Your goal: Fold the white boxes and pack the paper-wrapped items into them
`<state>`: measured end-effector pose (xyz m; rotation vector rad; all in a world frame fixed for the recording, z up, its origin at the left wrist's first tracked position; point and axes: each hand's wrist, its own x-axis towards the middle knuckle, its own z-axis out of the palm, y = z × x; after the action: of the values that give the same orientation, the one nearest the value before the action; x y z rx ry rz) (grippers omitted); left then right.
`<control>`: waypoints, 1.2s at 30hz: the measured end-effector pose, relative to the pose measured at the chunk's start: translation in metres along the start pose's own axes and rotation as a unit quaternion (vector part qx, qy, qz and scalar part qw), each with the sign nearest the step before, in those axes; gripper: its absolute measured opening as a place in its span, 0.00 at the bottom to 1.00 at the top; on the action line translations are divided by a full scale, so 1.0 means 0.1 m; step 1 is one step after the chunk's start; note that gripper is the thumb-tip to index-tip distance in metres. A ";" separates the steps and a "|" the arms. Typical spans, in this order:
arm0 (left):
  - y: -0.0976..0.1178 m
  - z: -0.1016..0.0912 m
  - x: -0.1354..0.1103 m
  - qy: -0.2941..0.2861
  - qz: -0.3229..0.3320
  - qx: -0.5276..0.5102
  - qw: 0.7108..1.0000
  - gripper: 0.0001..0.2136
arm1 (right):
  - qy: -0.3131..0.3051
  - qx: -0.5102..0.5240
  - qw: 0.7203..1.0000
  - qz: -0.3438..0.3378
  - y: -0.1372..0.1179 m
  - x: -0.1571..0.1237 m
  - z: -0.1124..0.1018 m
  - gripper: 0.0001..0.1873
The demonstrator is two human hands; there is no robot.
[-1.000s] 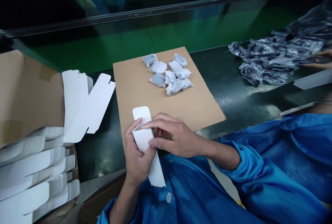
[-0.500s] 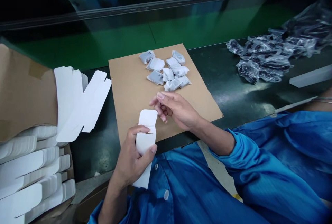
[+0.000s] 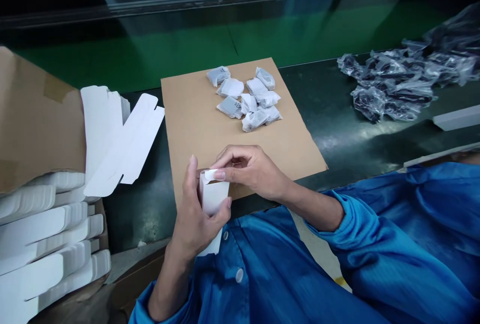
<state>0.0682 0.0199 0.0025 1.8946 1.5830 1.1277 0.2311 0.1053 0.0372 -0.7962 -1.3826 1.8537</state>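
A narrow white box [image 3: 215,200] is held upright near my body, its upper end facing the cardboard sheet [image 3: 195,129]. My left hand [image 3: 198,214] wraps round it from the left, thumb across the front and index finger raised along the side. At the top, my right hand [image 3: 251,169] pinches the small end flap between thumb and fingers, the flap bent over the opening. Beyond the hands, several small parts in whitish translucent bags [image 3: 249,99] lie grouped on the far half of the sheet.
Flat white box blanks [image 3: 112,144] lie on the dark bench at left, beside an open brown carton [image 3: 41,119] with stacked blanks [image 3: 56,234]. Dark items in clear plastic bags [image 3: 393,84] are heaped at right, near a white strip-like box [image 3: 457,118]. A blue-clothed person [image 3: 442,209] sits at right.
My right hand has come down and left onto the box's top flap, which stood up before and is now folded over. My left index finger has lifted to the side of the box.
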 end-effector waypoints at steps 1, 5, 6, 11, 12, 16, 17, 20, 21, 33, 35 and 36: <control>0.00 -0.02 0.00 -0.010 0.000 0.020 1.000 0.46 | 0.001 -0.004 1.000 -0.002 0.01 -0.01 0.00 0.13; 0.01 -0.06 0.02 -0.044 -0.005 0.055 0.998 0.42 | 0.006 -0.065 0.997 -0.040 0.01 -0.07 0.02 0.10; 0.01 -0.06 0.03 -0.051 -0.007 0.055 0.997 0.42 | 0.009 -0.084 0.995 -0.058 0.02 -0.09 0.02 0.09; -0.02 -0.09 0.03 -0.072 -0.019 0.050 0.996 0.39 | 0.036 -0.249 0.940 -0.230 0.18 -0.17 0.07 0.10; -0.03 -0.09 0.02 -0.083 -0.023 0.046 0.995 0.39 | 0.043 -0.292 0.917 -0.268 0.22 -0.18 0.08 0.10; -0.03 -0.12 0.03 -0.114 -0.056 0.021 0.992 0.35 | 0.025 -0.414 0.847 -0.332 0.30 -0.22 0.12 0.12; -0.03 -0.12 0.04 -0.107 -0.069 0.010 0.992 0.34 | 0.014 -0.428 0.843 -0.325 0.28 -0.21 0.12 0.14; -0.05 -0.08 0.08 -0.036 -0.123 -0.038 0.991 0.32 | -0.054 -0.467 0.836 -0.282 0.12 -0.07 0.05 0.17; -0.08 -0.05 0.10 0.000 -0.154 -0.062 0.986 0.30 | -0.062 -0.502 0.824 -0.255 0.05 0.04 -0.01 0.18; -0.30 -0.36 -0.01 -0.067 0.118 0.216 0.967 0.30 | -0.084 -0.794 0.591 -0.117 0.01 0.95 -0.32 0.14; -0.26 -0.45 -0.10 -0.225 0.187 0.239 0.926 0.30 | -0.141 -0.771 0.605 -0.138 0.02 0.72 -0.26 0.14; -0.25 -0.47 -0.11 -0.258 0.200 0.257 0.910 0.28 | -0.159 -0.763 0.611 -0.140 0.02 0.60 -0.26 0.14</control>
<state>0.0156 0.0082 0.0071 2.6673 1.2875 0.2658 0.2168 0.1673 0.0250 -0.8211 -3.0518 0.0961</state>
